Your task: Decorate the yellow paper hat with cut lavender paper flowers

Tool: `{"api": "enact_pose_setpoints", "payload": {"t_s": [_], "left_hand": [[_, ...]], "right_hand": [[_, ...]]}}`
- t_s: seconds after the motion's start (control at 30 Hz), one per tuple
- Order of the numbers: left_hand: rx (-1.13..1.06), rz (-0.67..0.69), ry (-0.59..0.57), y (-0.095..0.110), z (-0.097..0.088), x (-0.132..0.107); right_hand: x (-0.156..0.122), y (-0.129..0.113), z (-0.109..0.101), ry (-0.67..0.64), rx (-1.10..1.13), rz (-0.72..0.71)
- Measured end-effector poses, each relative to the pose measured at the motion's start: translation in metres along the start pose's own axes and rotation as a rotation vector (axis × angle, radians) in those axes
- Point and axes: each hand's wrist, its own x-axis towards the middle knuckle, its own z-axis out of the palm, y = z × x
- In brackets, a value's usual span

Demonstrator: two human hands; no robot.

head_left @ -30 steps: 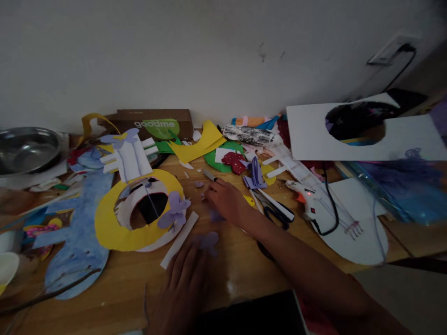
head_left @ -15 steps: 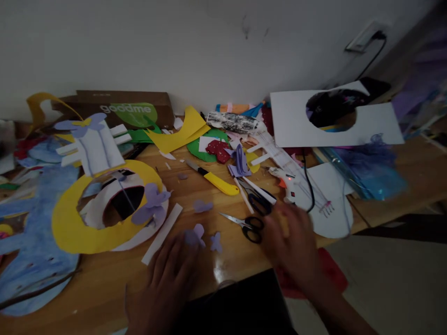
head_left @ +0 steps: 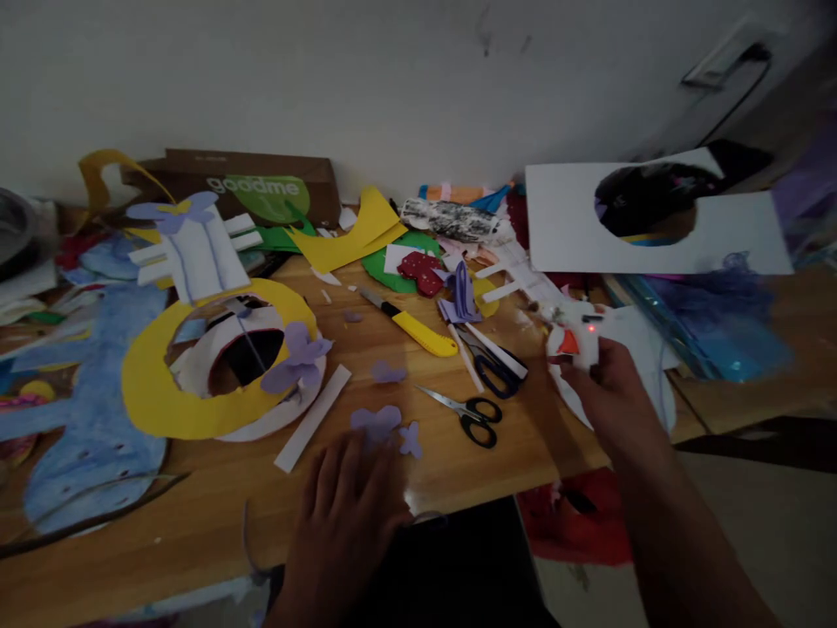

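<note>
We saw the wooden tabletop (head_left: 196, 541) spread widest, with a white board (head_left: 562, 218) at its back right, a round hole cut through it. A blue guitar-shaped cutout (head_left: 118, 384) lay at the left, and a pale guitar-shaped sheet (head_left: 644, 349) at the right, partly covered. Behind the yellow ring (head_left: 150, 384), we could read "goodme" on a brown box (head_left: 255, 187) near the wall.

Our right hand (head_left: 618, 392) had its grip wrapped around a white glue gun (head_left: 579, 331), which we held above the pale sheet, its red light lit and its nozzle toward the left. Our left hand (head_left: 353, 497) lay palm down near the front edge, its grip loosely spread.

Between our hands sat a yellow cutter (head_left: 418, 330), with black-handled scissors (head_left: 463, 408) just nearer to us, their blades toward the left. A white strip (head_left: 314, 419) slanted beside the ring. At our left fingertips we had a purple flower piece (head_left: 376, 420), though we could not tell whether they pressed on it. The smallest purple cutout (head_left: 411, 439) lay just to its right.
</note>
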Motion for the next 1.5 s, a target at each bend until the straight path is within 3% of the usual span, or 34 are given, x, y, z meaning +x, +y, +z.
{"api": "enact_pose_setpoints", "payload": {"t_s": [0.1, 0.2, 0.3, 0.43, 0.57, 0.8, 0.93, 1.5], "left_hand": [[-0.021, -0.028, -0.025, 0.000, -0.002, 0.000], [-0.050, -0.029, -0.019, 0.003, -0.003, 0.005], [-0.056, -0.011, -0.008, 0.007, -0.003, 0.012], [-0.044, -0.009, -0.022, 0.010, -0.002, 0.018], [-0.039, -0.005, -0.027, 0.010, -0.002, 0.018], [-0.052, 0.002, -0.026, 0.010, -0.002, 0.018], [-0.077, -0.002, -0.034, 0.009, -0.002, 0.018], [-0.069, 0.009, -0.035, 0.008, -0.002, 0.018]], "right_hand": [[-0.017, -0.027, -0.015, -0.335, 0.147, -0.024], [-0.027, -0.050, -0.016, -0.679, 0.200, -0.117], [-0.028, -0.063, -0.006, -0.862, 0.084, -0.283], [-0.022, -0.073, 0.007, -0.860, -0.065, -0.505], [-0.015, -0.077, 0.013, -1.000, 0.012, -0.635], [-0.018, -0.072, 0.030, -0.995, -0.100, -0.587], [-0.017, -0.081, 0.037, -1.066, -0.117, -0.566], [-0.017, -0.086, 0.041, -1.126, -0.144, -0.439]]}}
